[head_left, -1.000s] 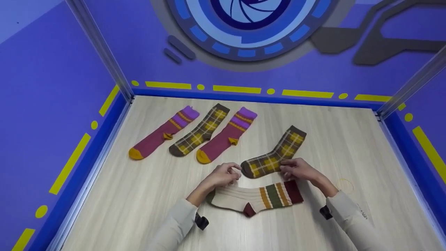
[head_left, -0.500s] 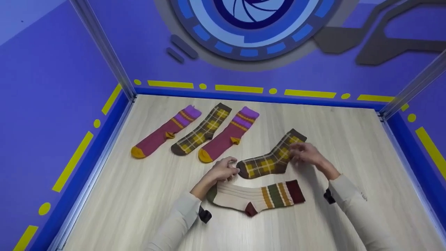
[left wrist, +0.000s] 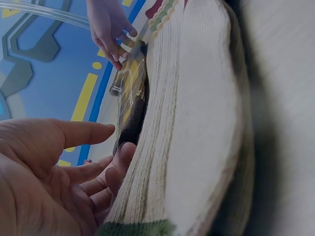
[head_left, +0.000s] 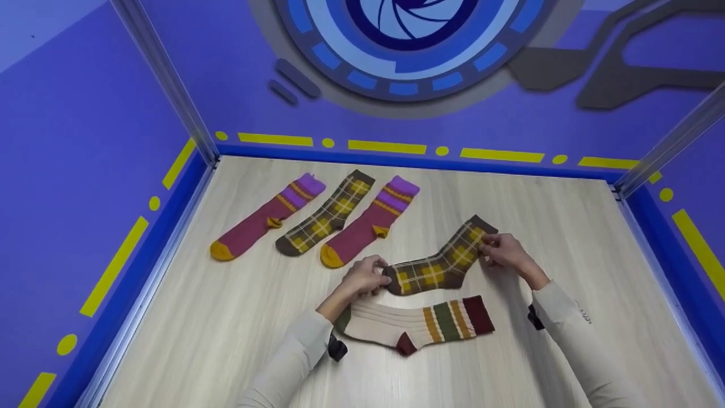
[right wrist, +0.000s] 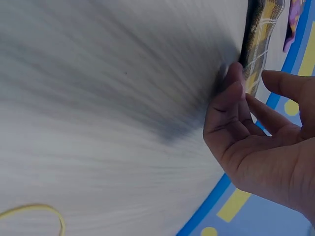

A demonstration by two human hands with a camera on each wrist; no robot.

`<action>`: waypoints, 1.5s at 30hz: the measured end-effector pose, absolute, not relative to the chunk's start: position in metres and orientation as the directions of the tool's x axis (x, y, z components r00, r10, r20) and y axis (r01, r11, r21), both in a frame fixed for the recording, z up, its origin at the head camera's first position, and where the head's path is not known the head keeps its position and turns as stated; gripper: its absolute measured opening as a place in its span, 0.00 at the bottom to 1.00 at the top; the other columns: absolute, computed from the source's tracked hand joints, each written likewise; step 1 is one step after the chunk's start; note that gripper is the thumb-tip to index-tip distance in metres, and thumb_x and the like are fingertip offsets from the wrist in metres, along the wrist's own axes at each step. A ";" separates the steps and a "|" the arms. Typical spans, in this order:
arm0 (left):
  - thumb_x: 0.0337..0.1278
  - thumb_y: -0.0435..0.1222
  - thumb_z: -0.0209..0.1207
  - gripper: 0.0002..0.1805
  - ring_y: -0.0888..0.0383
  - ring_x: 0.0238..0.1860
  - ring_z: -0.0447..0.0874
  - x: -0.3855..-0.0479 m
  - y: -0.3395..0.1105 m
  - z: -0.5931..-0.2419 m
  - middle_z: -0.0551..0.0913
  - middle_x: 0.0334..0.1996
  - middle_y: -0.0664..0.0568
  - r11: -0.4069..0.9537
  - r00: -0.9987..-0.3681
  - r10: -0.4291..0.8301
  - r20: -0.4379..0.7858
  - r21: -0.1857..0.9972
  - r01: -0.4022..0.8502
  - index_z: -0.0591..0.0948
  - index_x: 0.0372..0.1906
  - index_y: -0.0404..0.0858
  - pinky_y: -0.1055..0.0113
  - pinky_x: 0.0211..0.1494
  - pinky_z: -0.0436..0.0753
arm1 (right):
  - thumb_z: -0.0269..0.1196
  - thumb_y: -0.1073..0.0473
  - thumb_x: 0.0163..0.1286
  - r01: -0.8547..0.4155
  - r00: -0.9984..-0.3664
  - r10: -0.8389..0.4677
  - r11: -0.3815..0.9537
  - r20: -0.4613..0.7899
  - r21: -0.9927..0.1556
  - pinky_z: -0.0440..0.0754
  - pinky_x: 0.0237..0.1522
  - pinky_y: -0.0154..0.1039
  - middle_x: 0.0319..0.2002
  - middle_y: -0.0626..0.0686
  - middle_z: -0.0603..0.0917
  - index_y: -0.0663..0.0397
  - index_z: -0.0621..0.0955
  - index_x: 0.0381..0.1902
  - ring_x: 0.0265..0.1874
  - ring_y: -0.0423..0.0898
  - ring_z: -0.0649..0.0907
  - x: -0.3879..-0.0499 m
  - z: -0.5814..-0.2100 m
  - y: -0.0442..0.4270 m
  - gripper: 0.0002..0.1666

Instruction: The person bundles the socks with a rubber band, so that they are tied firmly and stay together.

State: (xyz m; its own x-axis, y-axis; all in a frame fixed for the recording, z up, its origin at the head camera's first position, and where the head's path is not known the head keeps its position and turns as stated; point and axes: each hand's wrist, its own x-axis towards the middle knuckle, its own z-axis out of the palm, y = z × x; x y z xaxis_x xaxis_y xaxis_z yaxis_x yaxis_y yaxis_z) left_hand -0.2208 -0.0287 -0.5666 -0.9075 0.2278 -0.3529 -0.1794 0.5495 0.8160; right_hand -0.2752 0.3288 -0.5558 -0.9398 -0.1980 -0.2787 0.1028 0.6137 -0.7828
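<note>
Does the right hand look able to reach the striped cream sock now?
Probably yes: the right hand is at the nearer plaid sock, and nothing appears to block its way to the striped cream sock, whose dark red cuff lies uncovered.

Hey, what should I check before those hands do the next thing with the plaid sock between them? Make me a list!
1. Near plaid sock spread out, not folded: ok.
2. Left hand at its toe: ok.
3. Left thumb and fingers closed on the toe: not ok; the left wrist view shows them apart.
4. Right hand beside the cuff end: ok. Firm pinch there: cannot tell.
5. Gap between this sock and the cream sock: ok.
6. Matching plaid sock in sight: ok, between two maroon-and-purple socks.
</note>
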 end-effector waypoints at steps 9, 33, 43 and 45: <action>0.54 0.37 0.71 0.15 0.63 0.16 0.75 -0.222 -0.040 -0.563 0.90 0.37 0.47 0.720 -0.955 0.139 -0.261 0.689 -0.083 0.84 0.48 0.41 0.70 0.24 0.68 | 0.56 0.60 0.79 0.105 -0.900 -0.249 0.671 -0.357 -0.734 0.84 0.29 0.36 0.26 0.54 0.88 0.78 0.82 0.49 0.23 0.40 0.86 -0.254 -0.543 0.333 0.20; 0.42 0.33 0.78 0.16 0.45 0.41 0.88 -0.219 -0.029 -0.564 0.89 0.39 0.46 0.779 -0.979 0.135 -0.151 0.627 0.010 0.87 0.40 0.40 0.49 0.43 0.84 | 0.68 0.65 0.65 0.077 -0.986 -0.050 0.708 -0.160 -0.702 0.76 0.39 0.36 0.47 0.71 0.82 0.75 0.77 0.52 0.46 0.59 0.82 -0.254 -0.572 0.340 0.22; 0.51 0.35 0.72 0.06 0.57 0.30 0.77 -0.212 -0.028 -0.563 0.85 0.29 0.50 0.737 -0.978 0.156 -0.139 0.676 0.022 0.87 0.35 0.40 0.63 0.31 0.71 | 0.62 0.56 0.76 0.143 -0.987 0.000 0.438 -0.159 -0.888 0.86 0.31 0.35 0.56 0.70 0.78 0.67 0.64 0.73 0.31 0.38 0.85 -0.249 -0.576 0.337 0.36; 0.53 0.37 0.71 0.06 0.58 0.31 0.78 -0.211 -0.029 -0.563 0.85 0.30 0.51 0.728 -0.980 0.151 -0.130 0.685 0.021 0.87 0.36 0.41 0.63 0.32 0.71 | 0.61 0.59 0.76 0.123 -0.992 0.019 0.406 -0.126 -0.906 0.88 0.33 0.36 0.55 0.72 0.80 0.67 0.65 0.74 0.31 0.36 0.86 -0.248 -0.577 0.339 0.34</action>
State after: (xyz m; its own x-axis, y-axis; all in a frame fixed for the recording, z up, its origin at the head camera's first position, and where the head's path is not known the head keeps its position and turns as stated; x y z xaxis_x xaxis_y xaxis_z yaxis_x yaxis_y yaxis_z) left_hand -0.2109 -0.0289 -0.5628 -0.9800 0.1507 -0.1297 0.0214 0.7282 0.6850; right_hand -0.2478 0.3391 -0.5766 -0.9919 0.0189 -0.1259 0.1227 0.4061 -0.9056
